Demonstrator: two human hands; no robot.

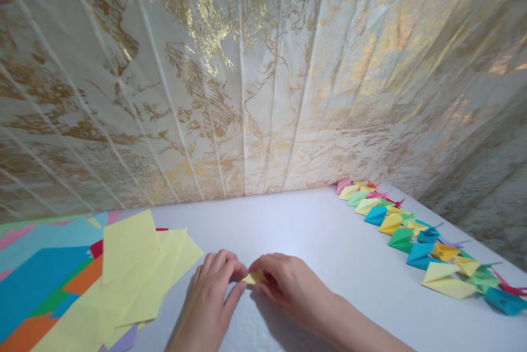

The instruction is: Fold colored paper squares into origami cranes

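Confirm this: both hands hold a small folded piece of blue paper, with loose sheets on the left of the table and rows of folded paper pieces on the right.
Not quite: the head view shows that the small folded piece in the left hand and right hand is pale yellow, not blue. The loose sheets and folded paper pieces are as you say.
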